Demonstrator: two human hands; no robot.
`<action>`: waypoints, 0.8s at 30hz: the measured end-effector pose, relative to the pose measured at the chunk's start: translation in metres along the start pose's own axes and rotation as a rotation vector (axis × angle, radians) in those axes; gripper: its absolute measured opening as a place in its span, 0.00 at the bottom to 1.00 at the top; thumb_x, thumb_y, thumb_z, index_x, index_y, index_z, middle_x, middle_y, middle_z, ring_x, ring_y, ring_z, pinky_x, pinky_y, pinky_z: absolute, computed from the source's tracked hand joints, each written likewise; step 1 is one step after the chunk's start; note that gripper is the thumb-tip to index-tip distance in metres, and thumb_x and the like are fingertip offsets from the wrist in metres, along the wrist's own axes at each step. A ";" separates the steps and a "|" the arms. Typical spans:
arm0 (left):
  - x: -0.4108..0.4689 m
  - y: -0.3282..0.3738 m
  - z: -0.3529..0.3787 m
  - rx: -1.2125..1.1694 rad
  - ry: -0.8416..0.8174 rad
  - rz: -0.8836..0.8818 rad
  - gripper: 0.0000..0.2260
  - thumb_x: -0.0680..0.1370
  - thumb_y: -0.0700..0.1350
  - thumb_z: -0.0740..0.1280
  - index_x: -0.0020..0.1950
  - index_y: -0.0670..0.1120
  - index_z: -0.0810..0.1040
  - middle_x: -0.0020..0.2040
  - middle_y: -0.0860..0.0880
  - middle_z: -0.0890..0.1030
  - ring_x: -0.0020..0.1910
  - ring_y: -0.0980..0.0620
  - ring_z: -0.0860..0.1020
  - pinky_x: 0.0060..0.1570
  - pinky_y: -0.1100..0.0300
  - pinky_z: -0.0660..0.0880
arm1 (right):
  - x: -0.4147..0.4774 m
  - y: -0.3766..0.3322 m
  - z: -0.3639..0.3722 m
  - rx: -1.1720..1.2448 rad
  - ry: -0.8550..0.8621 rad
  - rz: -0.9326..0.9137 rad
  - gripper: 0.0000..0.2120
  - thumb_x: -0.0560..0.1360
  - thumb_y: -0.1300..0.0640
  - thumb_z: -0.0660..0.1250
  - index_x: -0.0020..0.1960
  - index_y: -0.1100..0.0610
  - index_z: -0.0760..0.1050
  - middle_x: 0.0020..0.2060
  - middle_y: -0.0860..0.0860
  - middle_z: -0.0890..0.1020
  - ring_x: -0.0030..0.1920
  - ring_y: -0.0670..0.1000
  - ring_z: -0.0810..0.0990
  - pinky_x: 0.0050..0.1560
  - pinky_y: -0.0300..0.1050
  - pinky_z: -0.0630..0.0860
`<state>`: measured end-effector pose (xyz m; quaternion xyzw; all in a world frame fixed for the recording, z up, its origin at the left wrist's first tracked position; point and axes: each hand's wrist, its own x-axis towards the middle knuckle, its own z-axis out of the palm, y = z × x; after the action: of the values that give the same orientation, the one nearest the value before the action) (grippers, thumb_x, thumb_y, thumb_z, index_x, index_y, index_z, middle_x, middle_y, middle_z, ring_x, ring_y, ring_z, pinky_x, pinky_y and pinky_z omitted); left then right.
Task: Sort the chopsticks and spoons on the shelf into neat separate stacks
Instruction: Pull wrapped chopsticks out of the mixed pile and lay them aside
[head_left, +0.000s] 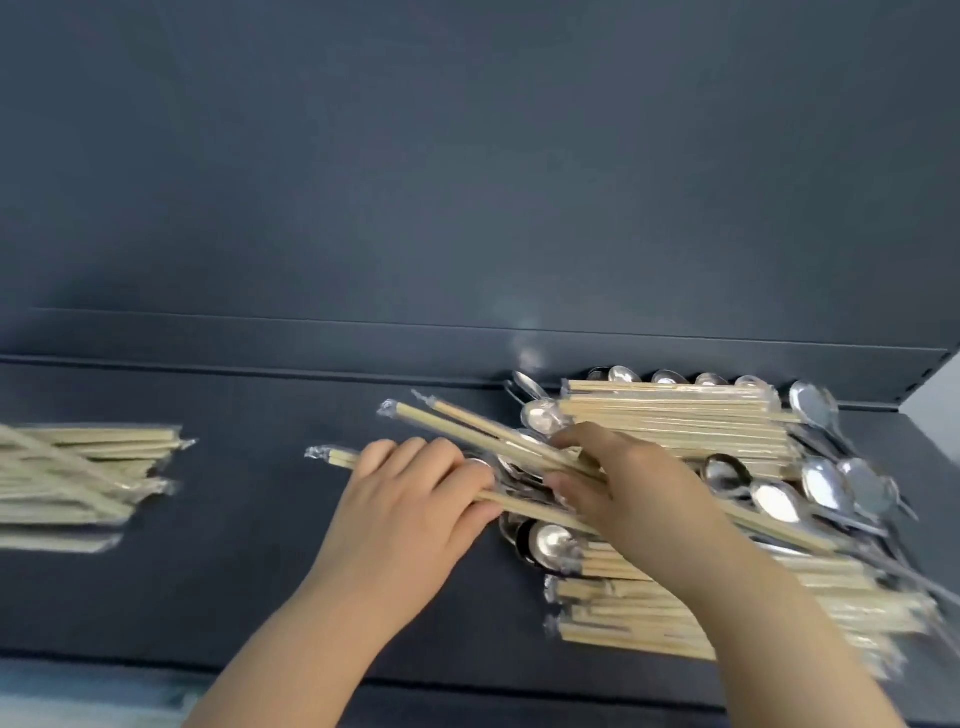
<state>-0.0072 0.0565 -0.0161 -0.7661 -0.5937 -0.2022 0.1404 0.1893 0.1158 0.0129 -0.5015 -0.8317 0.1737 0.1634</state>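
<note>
On the dark shelf (260, 571), a mixed pile (675, 415) of plastic-wrapped bamboo chopsticks and metal spoons (774, 501) is seen at 3 to 4 o'clock. A separate chopstick stack (78, 467), somewhat askew, lies well apart at 9 o'clock.

The step in hand is judged to be the pulling of chopsticks out of the mixed pile for transfer to the stack at 9 o'clock; much of the pile remains unsorted, and no separate spoon stack is visible.

The left grip (410, 504) is closed over a lower chopstick pair (332, 457), whose wrapped end juts toward 9 o'clock while its other end runs back into the pile. The right grip (628, 493) is clenched round two upper chopstick pairs (467, 423), which slant toward 10 o'clock over the spoon bowls. The exact finger contact is softened by blur.

For the next move, the held pairs would need to be drawn free toward 9 o'clock without spoons being dragged along, then laid parallel on the stack, ends aligned. Care is called for, since the slick wrappers may slide and loose spoons could be knocked off the pile.
</note>
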 end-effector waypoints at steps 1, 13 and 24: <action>-0.007 -0.013 -0.004 -0.015 0.000 0.004 0.11 0.77 0.55 0.59 0.45 0.53 0.78 0.39 0.56 0.73 0.38 0.52 0.73 0.46 0.58 0.65 | 0.000 -0.014 0.009 0.006 0.022 0.006 0.12 0.76 0.43 0.62 0.59 0.41 0.70 0.46 0.44 0.79 0.47 0.51 0.77 0.46 0.47 0.74; -0.072 -0.075 -0.026 -0.049 -0.064 0.040 0.10 0.78 0.54 0.58 0.44 0.53 0.77 0.40 0.56 0.73 0.38 0.53 0.73 0.46 0.57 0.65 | -0.024 -0.085 0.065 0.012 -0.002 0.023 0.11 0.79 0.50 0.57 0.60 0.45 0.71 0.51 0.44 0.78 0.50 0.52 0.78 0.48 0.48 0.73; -0.125 -0.106 -0.054 0.020 -0.037 -0.104 0.09 0.77 0.54 0.59 0.44 0.53 0.77 0.41 0.56 0.74 0.39 0.53 0.71 0.47 0.58 0.63 | -0.023 -0.128 0.108 0.174 -0.135 -0.102 0.17 0.79 0.57 0.59 0.66 0.43 0.70 0.55 0.43 0.77 0.54 0.47 0.77 0.55 0.48 0.74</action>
<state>-0.1439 -0.0480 -0.0312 -0.7364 -0.6372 -0.1891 0.1263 0.0521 0.0257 -0.0273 -0.4294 -0.8471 0.2700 0.1586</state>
